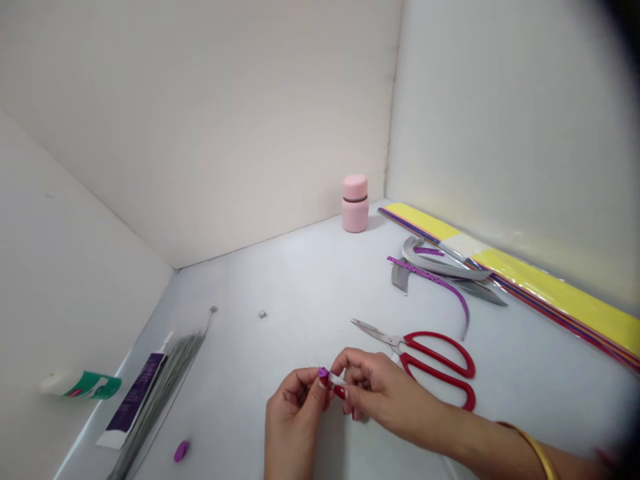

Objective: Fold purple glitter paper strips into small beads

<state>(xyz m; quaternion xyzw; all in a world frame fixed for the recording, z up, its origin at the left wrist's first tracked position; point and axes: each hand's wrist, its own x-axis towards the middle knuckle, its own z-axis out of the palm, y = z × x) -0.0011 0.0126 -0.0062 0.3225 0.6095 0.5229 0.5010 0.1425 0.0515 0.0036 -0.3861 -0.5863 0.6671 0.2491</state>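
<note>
Low in the middle of the head view, my left hand (295,417) is closed, its thumb and fingers pinching a small purple folded piece (323,373). A short pale strip (337,380) runs from this piece to my right hand (373,387), whose thumb and fingers are closed on it. Both hands are just above the table, with the fingertips almost meeting. My right hand partly covers the area beside the red-handled scissors (435,357), which lie with blades apart and pointing left. Another small purple piece (181,451) rests on the table to the left.
Grey and purple strips (440,267) lie loosely at right, beside a long pack of coloured sheets (520,273). A pink jar (355,203) stands at the back. At left are a purple tube (135,393), thin wires (173,373) and a green-and-white bottle (83,385). White walls enclose the table.
</note>
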